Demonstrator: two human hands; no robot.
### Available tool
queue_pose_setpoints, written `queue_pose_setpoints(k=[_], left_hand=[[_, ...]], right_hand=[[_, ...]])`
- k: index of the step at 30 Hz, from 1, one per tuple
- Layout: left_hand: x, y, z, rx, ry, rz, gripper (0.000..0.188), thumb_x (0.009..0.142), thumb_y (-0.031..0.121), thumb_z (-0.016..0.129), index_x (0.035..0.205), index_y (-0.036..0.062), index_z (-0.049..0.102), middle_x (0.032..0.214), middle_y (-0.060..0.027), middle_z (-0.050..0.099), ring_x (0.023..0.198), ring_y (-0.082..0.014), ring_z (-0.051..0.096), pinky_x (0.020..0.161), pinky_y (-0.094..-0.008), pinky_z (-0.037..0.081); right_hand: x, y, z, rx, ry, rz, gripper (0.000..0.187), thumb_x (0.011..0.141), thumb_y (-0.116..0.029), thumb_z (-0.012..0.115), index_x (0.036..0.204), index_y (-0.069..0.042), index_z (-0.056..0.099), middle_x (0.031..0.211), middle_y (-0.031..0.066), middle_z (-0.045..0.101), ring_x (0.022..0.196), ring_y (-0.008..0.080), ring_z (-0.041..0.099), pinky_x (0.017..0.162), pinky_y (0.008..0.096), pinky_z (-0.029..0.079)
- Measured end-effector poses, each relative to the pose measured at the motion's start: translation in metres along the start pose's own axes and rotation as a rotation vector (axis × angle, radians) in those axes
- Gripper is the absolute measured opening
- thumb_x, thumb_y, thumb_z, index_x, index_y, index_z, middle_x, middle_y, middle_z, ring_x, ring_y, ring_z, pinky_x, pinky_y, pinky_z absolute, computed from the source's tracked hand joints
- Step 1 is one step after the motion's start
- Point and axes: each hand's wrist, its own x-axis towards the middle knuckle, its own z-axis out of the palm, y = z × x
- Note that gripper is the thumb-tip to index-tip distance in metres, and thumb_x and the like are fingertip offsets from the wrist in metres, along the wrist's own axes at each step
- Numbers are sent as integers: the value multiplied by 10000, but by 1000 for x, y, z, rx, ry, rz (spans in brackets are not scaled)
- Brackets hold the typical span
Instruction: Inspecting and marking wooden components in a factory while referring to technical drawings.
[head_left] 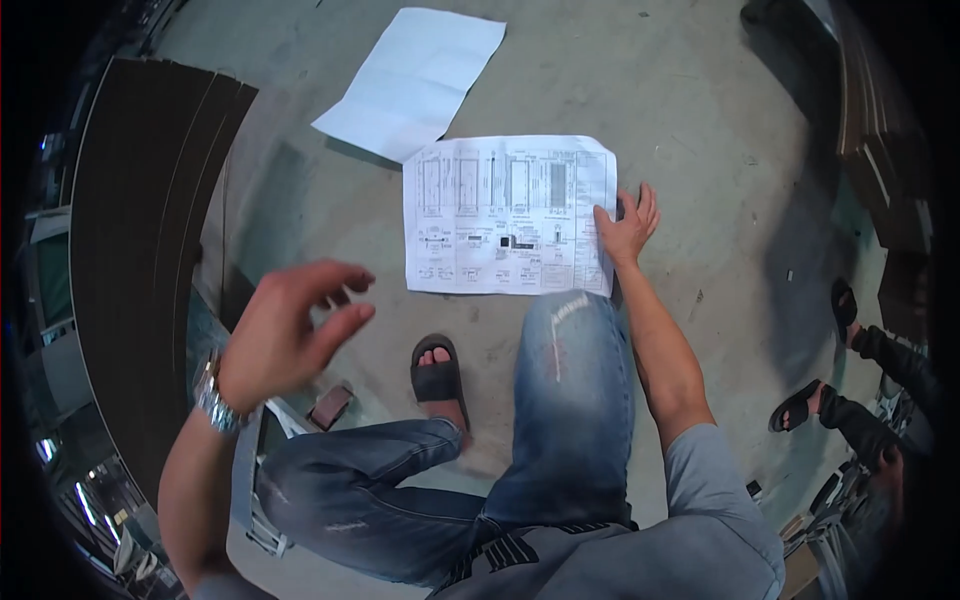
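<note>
A technical drawing sheet [510, 215] with line drawings of panels and parts lies on the floor in front of me. My right hand [628, 225] is at its right edge, the thumb touching the paper while the other fingers stretch out over the floor. Raised in the air at the left, my left hand [300, 325] is open, its fingers half curled and apart with nothing between them. A metal watch [215, 400] is on that wrist. Beyond the drawing lies a second, blank-looking white sheet [415, 80], its near corner meeting the drawing's upper left corner.
A stack of dark brown panels [140, 270] stands along the left side, and more stacked boards [870, 130] rise at the far right. Another person's sandalled feet [800, 405] are at the right. A small reddish-brown block [331, 408] sits left of my sandalled foot [437, 385].
</note>
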Motion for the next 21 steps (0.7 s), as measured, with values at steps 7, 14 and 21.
queue_pose_setpoints(k=[7, 14, 21], left_hand=[[112, -146, 111, -305, 12, 3, 294, 935, 204, 665, 1130, -15, 687, 1005, -166, 740, 852, -229, 720, 804, -347, 559], [227, -81, 122, -314, -309, 266, 326, 971, 257, 632, 1093, -38, 700, 900, -132, 733, 768, -149, 720, 701, -293, 565], [271, -19, 106, -417, -289, -20, 599, 885, 442, 746, 1026, -133, 659, 845, -165, 708, 641, -195, 706, 542, -300, 580]], right_hand=[[30, -31, -50, 468, -407, 309, 253, 813, -219, 798, 776, -10, 660, 770, 66, 650, 767, 148, 595, 697, 343, 480], [56, -119, -111, 198, -491, -5, 417, 803, -237, 831, 664, -11, 509, 588, 28, 462, 597, 93, 417, 524, 335, 391], [73, -176, -127, 159, -685, 16, 494, 795, -304, 845, 634, -7, 484, 566, 62, 424, 578, 111, 411, 515, 361, 388]])
